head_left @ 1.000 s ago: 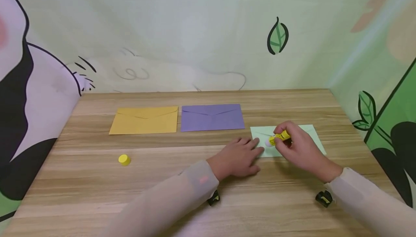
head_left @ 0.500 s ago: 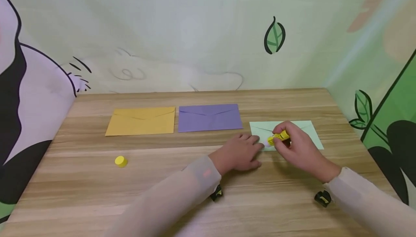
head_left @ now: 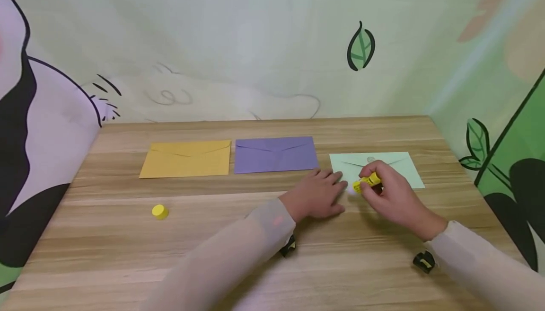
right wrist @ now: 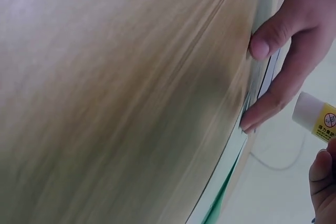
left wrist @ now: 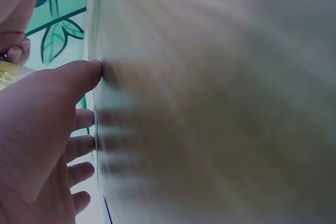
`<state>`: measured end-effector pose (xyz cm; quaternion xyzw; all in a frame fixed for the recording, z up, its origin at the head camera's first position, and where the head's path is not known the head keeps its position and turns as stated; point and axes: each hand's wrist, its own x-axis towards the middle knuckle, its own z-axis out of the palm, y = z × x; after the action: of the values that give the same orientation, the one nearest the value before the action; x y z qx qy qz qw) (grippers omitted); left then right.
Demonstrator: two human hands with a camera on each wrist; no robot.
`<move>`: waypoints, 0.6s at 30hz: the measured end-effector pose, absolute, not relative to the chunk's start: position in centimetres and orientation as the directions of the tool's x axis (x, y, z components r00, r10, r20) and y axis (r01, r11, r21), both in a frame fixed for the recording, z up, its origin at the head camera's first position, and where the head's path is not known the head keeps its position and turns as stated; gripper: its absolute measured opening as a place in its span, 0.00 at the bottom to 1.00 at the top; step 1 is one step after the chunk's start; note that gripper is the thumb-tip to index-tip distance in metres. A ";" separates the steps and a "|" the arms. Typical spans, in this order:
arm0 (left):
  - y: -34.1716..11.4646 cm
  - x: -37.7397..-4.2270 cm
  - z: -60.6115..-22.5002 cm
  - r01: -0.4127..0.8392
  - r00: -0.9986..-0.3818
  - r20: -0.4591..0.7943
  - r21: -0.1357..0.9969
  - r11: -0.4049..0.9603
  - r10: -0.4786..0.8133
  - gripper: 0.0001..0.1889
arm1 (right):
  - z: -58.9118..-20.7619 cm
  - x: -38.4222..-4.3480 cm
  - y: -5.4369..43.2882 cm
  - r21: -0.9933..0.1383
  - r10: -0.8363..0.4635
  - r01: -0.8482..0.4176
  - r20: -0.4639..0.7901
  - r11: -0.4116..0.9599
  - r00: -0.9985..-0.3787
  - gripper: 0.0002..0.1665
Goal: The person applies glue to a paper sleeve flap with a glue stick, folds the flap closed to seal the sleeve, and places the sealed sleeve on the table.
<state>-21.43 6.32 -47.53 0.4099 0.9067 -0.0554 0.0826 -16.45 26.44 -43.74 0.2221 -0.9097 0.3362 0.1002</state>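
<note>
My right hand pinches a yellow glue stick, uncapped, its whitish end pointing down-left near the front edge of a mint green envelope. In the right wrist view the glue stick is tilted and apart from the tabletop. My left hand lies palm down with its fingers extended, fingertips at the envelope's lower left corner. A round mark shows on the mint envelope's flap, partly behind my right hand. The left wrist view has my left hand's thumb and fingertips against the surface.
A yellow envelope and a purple envelope lie side by side towards the back of the wooden table. The yellow cap stands at the left. A printed cloth wall borders the table's back.
The mint envelope has slid away towards the back of the table, and the round mark on its flap has come into sight. My left hand has shifted slightly forward; the right still holds the glue stick.
</note>
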 end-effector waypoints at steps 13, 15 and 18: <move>7.3 -23.5 -46.7 0.678 -0.723 -0.238 -0.064 0.732 0.649 0.39 | -44.1 -16.2 27.1 -0.543 -0.348 -0.472 0.322 0.694 -0.881 0.12; 7.3 -23.5 -46.8 0.684 -0.719 -0.229 -0.065 0.727 0.656 0.38 | -44.2 -16.2 27.2 -0.544 -0.350 -0.478 0.329 0.690 -0.877 0.12; 7.4 -23.3 -46.9 0.706 -0.701 -0.198 -0.056 0.706 0.685 0.38 | -44.2 -16.3 27.2 -0.547 -0.352 -0.486 0.337 0.682 -0.873 0.12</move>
<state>-23.27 7.40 -46.92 0.3780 0.9200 -0.0639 0.0813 -16.26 27.23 -44.19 0.2297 -0.9113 0.3260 0.1027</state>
